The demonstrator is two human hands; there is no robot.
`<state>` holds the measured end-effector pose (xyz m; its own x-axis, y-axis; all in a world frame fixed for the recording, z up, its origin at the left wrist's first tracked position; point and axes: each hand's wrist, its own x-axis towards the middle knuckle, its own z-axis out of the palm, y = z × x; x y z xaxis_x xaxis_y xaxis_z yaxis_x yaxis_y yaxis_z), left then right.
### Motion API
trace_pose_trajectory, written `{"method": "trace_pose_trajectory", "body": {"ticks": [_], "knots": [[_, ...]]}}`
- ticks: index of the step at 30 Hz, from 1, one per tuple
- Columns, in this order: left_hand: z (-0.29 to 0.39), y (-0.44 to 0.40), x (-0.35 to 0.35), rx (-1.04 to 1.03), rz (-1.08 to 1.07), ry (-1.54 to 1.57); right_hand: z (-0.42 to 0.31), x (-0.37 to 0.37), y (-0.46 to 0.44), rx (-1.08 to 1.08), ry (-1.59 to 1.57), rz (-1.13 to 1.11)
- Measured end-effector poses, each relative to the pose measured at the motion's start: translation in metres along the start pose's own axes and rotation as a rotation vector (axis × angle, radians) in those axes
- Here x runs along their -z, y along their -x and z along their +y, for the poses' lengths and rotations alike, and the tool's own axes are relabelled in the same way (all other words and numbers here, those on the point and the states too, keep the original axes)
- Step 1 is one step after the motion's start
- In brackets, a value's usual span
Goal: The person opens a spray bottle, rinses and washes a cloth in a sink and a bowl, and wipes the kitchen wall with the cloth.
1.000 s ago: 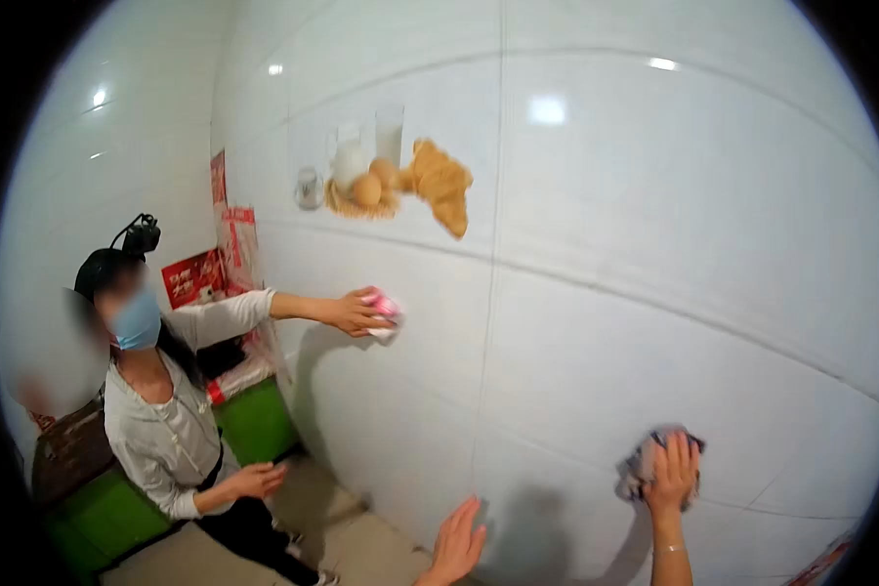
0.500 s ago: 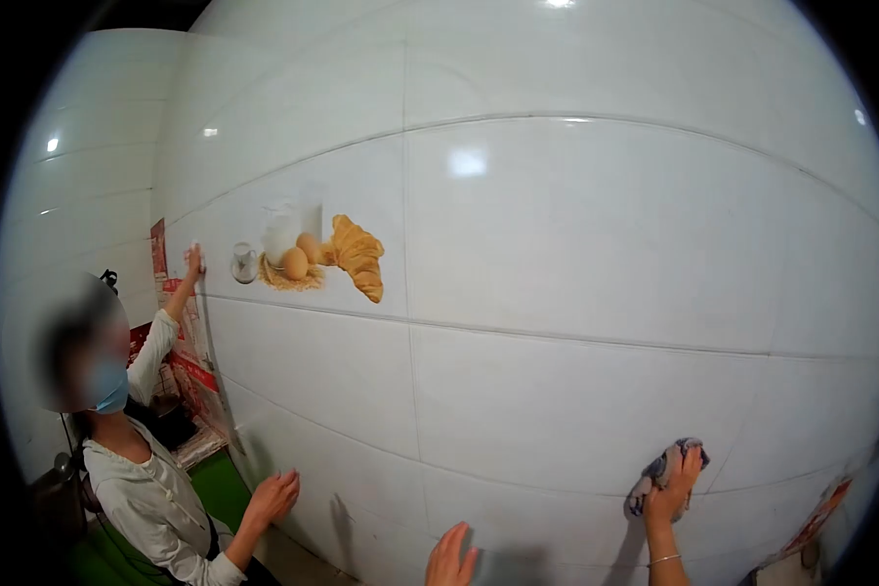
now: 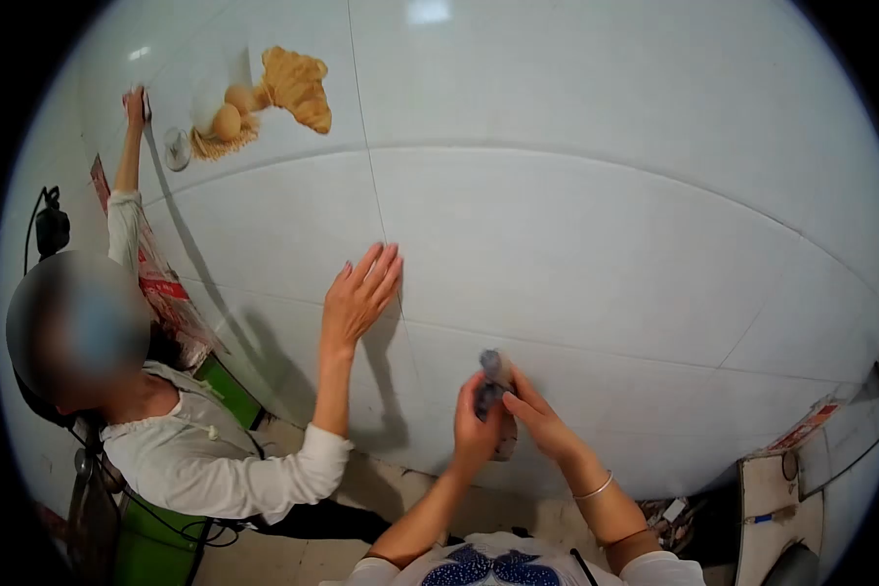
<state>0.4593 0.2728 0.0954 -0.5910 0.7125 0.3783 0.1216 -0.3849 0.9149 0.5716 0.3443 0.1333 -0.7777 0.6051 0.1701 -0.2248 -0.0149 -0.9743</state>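
Note:
A crumpled grey-blue cloth is bunched between my two hands, low in front of the tiled wall. My left hand is closed round its left side. From the right, my right hand, with a bracelet at the wrist, grips the same cloth with bent fingers. Part of the cloth is hidden behind the fingers. Both hands appear to be held off the wall, near my body.
To the left stands a co-worker in a white top, both arms raised towards the wall. The wall bears a croissant picture. A green box is at lower left. Cluttered items and a pale cabinet stand at lower right.
My right hand has brought the cloth from the wall at right to the middle, where my left hand now holds it too. The view has tilted down. The co-worker's nearer hand has risen.

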Motion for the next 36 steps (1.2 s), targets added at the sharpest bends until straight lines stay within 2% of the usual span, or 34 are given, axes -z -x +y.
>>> {"method": "trace_pose_trajectory", "body": {"ticks": [2, 4, 6, 7, 8, 9, 11, 12, 14, 17, 20, 21, 24, 26, 28, 29, 31, 33, 36], "knots": [[-0.005, -0.014, 0.015, 0.048, 0.079, 0.094, 0.006, 0.005, -0.002, 0.138, 0.348, -0.080], [0.008, -0.031, 0.025, 0.079, 0.154, 0.190, 0.010, 0.016, 0.013, 0.014, 0.282, -0.080], [0.017, -0.042, 0.018, -0.082, 0.231, 0.062, 0.019, 0.040, 0.041, -0.079, 0.234, -0.065], [0.023, -0.056, 0.016, -0.075, 0.210, 0.073, 0.031, 0.052, 0.051, -0.205, 0.081, 0.045], [0.026, -0.066, 0.010, -0.332, 0.163, -0.299, 0.047, 0.066, 0.068, -0.317, -0.081, 0.158], [0.026, -0.074, -0.001, -0.598, 0.109, -0.666, 0.062, 0.079, 0.086, -0.305, -0.089, 0.186], [-0.012, -0.093, -0.022, -0.541, 0.052, -0.686, 0.091, 0.104, 0.119, -0.326, -0.172, 0.550], [-0.023, -0.098, -0.031, -0.598, 0.175, -0.711, 0.091, 0.113, 0.138, -0.320, -0.172, 0.560], [-0.032, -0.104, -0.050, -0.719, 0.349, -0.755, 0.090, 0.136, 0.178, -0.321, -0.295, 0.776], [0.038, -0.125, -0.082, -0.869, 0.144, -0.970, 0.093, 0.169, 0.237, -0.275, -0.285, 0.884], [0.095, -0.163, -0.146, -1.147, 0.172, -0.987, 0.096, 0.209, 0.279, -0.247, -0.339, 0.974], [0.111, -0.168, -0.165, -1.173, 0.156, -0.980, 0.098, 0.223, 0.292, -0.261, -0.340, 0.964], [0.105, -0.166, -0.200, -1.190, 0.253, -0.926, 0.087, 0.244, 0.320, -0.211, -0.261, 1.188], [0.072, -0.141, -0.205, -1.083, 0.096, -1.043, 0.093, 0.257, 0.339, -0.189, -0.279, 1.177], [0.006, -0.111, -0.197, -1.127, -0.037, -1.090, 0.100, 0.262, 0.352, -0.189, -0.352, 1.177], [-0.002, -0.099, -0.194, -1.130, -0.035, -1.098, 0.105, 0.265, 0.359, -0.188, -0.357, 1.170], [-0.008, -0.090, -0.192, -0.996, -0.051, -1.018, 0.120, 0.272, 0.368, -0.202, -0.423, 1.166], [0.015, -0.100, -0.201, -0.866, -0.056, -1.044, 0.120, 0.276, 0.372, -0.163, -0.427, 1.116], [0.092, -0.148, -0.217, -1.055, 0.229, -0.920, 0.115, 0.275, 0.367, -0.158, -0.428, 1.094]]}}
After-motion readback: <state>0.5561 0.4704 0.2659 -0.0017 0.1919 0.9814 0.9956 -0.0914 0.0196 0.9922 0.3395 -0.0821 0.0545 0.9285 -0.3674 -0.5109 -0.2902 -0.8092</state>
